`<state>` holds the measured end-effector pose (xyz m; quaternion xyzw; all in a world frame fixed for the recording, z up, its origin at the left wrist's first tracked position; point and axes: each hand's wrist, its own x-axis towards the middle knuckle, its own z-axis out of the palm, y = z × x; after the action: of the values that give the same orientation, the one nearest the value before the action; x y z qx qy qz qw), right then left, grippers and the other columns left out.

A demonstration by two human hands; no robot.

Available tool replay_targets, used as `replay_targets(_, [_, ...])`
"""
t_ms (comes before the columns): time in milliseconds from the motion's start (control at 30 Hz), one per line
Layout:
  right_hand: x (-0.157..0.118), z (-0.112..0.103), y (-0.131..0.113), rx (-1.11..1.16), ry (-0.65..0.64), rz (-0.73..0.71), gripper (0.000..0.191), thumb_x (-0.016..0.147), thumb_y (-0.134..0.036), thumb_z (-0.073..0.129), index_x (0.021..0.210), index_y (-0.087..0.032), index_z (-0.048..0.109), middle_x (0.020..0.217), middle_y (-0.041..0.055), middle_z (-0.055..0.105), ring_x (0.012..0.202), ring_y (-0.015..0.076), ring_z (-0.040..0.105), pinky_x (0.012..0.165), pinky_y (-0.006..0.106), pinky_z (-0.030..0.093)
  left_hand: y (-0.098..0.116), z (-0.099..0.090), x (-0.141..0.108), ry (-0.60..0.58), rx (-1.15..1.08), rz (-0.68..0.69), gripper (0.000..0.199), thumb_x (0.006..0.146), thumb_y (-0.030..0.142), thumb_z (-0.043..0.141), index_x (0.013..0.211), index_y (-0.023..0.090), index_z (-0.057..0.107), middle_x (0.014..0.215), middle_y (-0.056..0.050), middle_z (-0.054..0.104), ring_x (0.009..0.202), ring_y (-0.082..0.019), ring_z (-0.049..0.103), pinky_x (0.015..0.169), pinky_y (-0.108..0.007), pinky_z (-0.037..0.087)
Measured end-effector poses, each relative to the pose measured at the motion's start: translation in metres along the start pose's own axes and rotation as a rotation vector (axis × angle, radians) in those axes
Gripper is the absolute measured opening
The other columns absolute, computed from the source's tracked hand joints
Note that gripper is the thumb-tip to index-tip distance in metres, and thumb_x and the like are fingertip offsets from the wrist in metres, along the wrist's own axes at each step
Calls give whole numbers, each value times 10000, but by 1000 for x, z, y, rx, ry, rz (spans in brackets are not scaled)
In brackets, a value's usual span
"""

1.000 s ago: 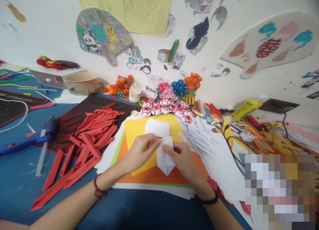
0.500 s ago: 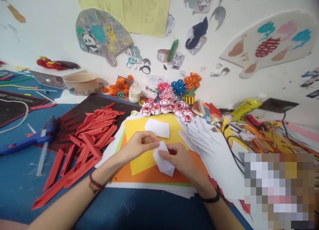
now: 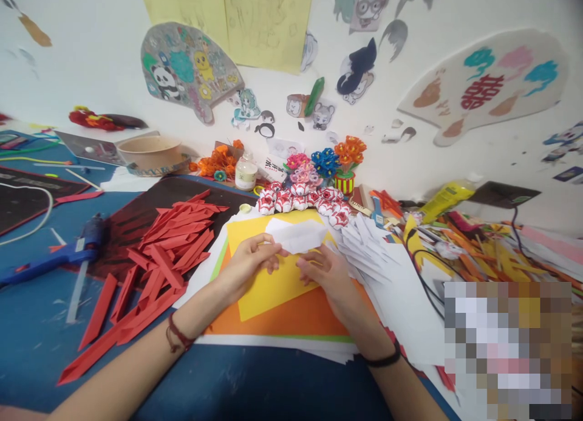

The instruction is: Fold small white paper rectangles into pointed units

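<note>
Left hand [image 3: 255, 262] pinches white paper [image 3: 304, 236] by its left end above the yellow sheet [image 3: 262, 293], right hand [image 3: 328, 274] at its right end, grip unclear; probably light, crease-prone, best held by edges.

matt, smooth white paper [image 3: 300, 237], blue plastic glue gun [image 3: 59, 260]

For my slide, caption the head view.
Left hand holding an elongated white paper piece, right hand at its edge, above a yellow paper sheet; folded red paper strips at left.
</note>
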<state>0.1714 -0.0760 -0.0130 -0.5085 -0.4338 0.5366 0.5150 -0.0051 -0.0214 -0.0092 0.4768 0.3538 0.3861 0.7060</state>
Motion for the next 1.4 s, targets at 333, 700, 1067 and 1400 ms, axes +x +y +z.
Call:
replay_targets(333, [-1,-6,6,-214,59,-72,338,746,-497,716,681,-170,665,576,30,624,521,164,559,519,282,462,-3,14,-9,-156,266,60,307,817,438,665,802,142,587,700,-11,625,520,-77,479,495,-201,364])
replay_targets(700, [0,-7,4,-172,55,-69,348,745,-496,726,700,-156,670,571,26,615,510,157,561,502,273,450,0,12,-11,-114,454,84,372,835,481,618,687,140,600,606,4,586,480,-70,395,454,-196,267])
replay_targets(1067, [-1,-10,3,-90,62,-89,386,753,-500,728,602,-154,651,558,34,623,487,135,534,496,258,426,1,10,-16,-82,859,391,202,856,325,649,986,176,609,717,13,620,612,-117,533,591,-230,411])
replay_targets(1400, [0,-15,2,-285,77,-84,420,748,-520,695,532,-179,578,498,24,588,458,142,531,466,255,412,6,-4,-16,-132,1456,1272,261,960,93,427,1188,174,525,959,-75,671,854,-168,632,701,-275,481])
